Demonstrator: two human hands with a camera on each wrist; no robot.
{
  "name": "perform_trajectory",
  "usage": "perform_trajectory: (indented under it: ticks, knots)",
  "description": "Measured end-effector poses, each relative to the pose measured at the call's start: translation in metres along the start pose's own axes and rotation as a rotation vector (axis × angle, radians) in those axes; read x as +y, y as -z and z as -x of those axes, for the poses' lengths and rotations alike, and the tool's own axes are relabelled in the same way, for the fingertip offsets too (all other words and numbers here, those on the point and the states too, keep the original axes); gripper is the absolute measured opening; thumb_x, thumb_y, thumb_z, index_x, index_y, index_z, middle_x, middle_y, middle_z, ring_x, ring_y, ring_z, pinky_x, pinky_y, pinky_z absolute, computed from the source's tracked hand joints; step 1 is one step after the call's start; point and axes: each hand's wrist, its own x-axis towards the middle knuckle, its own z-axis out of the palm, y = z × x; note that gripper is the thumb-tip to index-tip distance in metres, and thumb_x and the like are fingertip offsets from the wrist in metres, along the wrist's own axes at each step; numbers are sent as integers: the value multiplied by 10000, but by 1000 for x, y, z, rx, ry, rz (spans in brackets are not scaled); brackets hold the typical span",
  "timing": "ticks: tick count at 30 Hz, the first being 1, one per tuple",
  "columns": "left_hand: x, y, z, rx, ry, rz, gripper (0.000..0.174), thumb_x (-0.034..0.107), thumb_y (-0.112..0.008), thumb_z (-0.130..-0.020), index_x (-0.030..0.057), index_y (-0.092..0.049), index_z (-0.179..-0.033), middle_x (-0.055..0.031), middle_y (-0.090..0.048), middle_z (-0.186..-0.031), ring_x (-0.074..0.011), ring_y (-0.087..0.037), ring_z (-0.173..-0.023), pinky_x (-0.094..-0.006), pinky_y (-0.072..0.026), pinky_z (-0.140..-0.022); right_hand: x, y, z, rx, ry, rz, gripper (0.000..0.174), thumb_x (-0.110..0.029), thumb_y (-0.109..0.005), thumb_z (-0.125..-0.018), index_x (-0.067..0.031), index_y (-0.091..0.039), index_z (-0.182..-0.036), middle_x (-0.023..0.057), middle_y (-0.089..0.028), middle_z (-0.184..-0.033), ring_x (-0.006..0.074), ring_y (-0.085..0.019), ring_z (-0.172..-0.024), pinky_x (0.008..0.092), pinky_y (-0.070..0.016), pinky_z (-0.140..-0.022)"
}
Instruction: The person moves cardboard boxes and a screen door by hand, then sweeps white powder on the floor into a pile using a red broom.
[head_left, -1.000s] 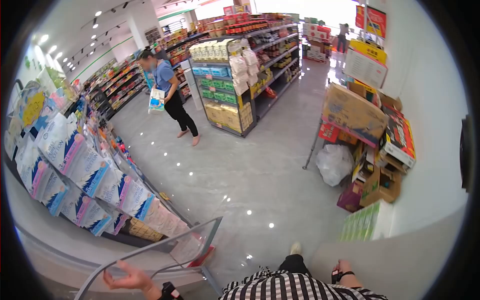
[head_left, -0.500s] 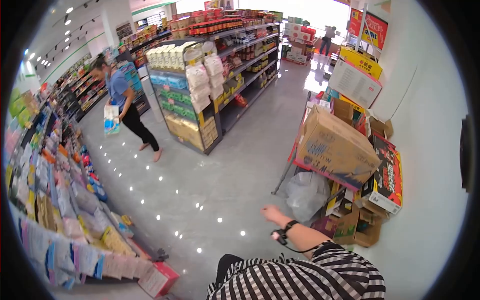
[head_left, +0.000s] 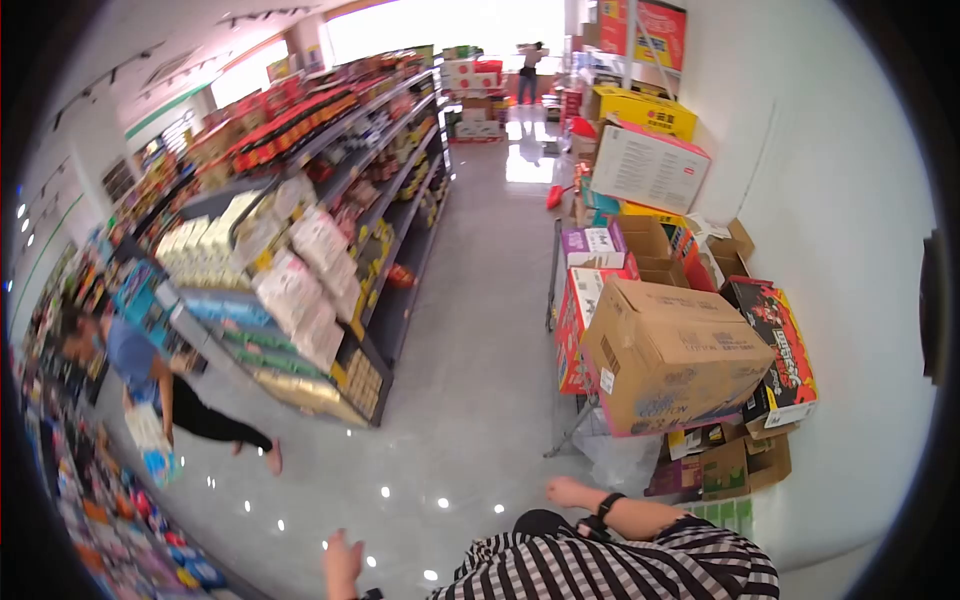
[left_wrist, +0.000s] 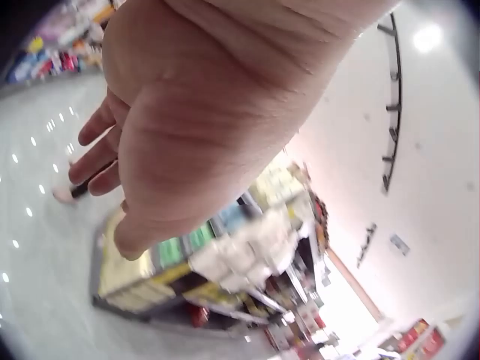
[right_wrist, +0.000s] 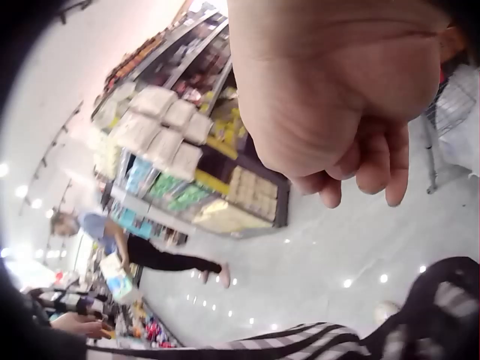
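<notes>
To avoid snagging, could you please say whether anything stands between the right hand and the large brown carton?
Low down, the plastic bag beneath the carton; higher up, nothing visible blocks the right hand.

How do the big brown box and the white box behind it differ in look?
The big brown box is bare cardboard colour, while the white box has a pale printed side. The brown one carries large, faded lettering; the white one carries rows of small print. The brown one looks larger than the white one, but is also nearer. Both stand near the wall.

Head view high, facing forward-down; wrist views close-up; all share shelf point(head_left: 378, 368).
</notes>
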Motion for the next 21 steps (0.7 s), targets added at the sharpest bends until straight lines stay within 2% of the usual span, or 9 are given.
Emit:
perform_trajectory:
  ticks: [3,6,7,8,11,14,19,20,21]
  knots:
    - [120,-6,-105,-176,-374,-59,506,264,-651,-725,18,-505,-1143,-208,-539,-1108,-357,-513,-1022,-405,-428,-862,1,40,2,183,-509,-621,222,-161,-537,-788,-9,-608,-934,131,-621,-725,271,-610,-582,368,-522,-576]
    - [232,-15,-182,-241,-668,-68,492,297,-635,-745,36,-496,-1139,-196,-559,-1071,-350,-537,-980,-413,-447,-821,5,50,-49,308,-611,-962,241,-159,-558,-783,-14,-599,-971,104,-593,-672,236,-610,-567,371,-526,-591]
    - [263,-19,-204,-256,-732,-53,490,312,-628,-753,45,-492,-1142,-196,-563,-1062,-348,-539,-978,-414,-450,-813,14,47,-80,326,-604,-975,241,-159,-558,-783,-14,-599,-971,104,-593,-672,236,-610,-567,371,-526,-591]
    - [282,-27,-223,-247,-749,-66,490,312,-628,-753,45,-492,-1142,-196,-563,-1062,-348,-539,-978,-414,-450,-813,26,39,-124,291,-371,-698,247,-164,-562,-780,-16,-600,-975,106,-590,-670,218,-608,-560,370,-523,-585]
    - [326,-38,-306,-361,-880,-47,485,341,-612,-766,73,-487,-1151,-189,-564,-1062,-345,-542,-973,-414,-455,-802,-21,122,-208,210,-242,-670,291,-203,-575,-767,-37,-607,-1004,124,-626,-724,204,-612,-563,349,-510,-585]
    - [316,-29,-367,-348,-804,-271,477,337,-616,-762,88,-497,-1151,-170,-575,-1048,-344,-548,-958,-415,-458,-793,-40,187,-301,19,-196,-544,301,-265,-528,-803,-66,-604,-1015,112,-649,-791,200,-620,-579,336,-504,-586]
    - [283,-16,-458,-315,-412,-5,505,336,-665,-702,39,-547,-1094,-160,-626,-931,-321,-597,-859,-400,-472,-757,-117,346,-355,164,-31,-573,262,-230,-500,-832,-34,-570,-991,120,-622,-826,196,-592,-543,322,-489,-520]
    - [286,-4,-469,-438,-355,-116,569,429,-576,-763,-13,-532,-1118,-264,-582,-1000,-391,-547,-970,-437,-440,-812,-121,366,-374,137,54,-612,266,-243,-504,-833,-41,-570,-993,116,-623,-835,191,-591,-551,312,-486,-517]
    - [284,-7,-488,-440,-351,-104,569,429,-576,-763,-13,-532,-1118,-264,-582,-1000,-391,-547,-970,-437,-440,-812,-121,384,-394,108,139,-649,270,-256,-508,-834,-48,-570,-996,112,-624,-845,186,-589,-559,303,-483,-514]
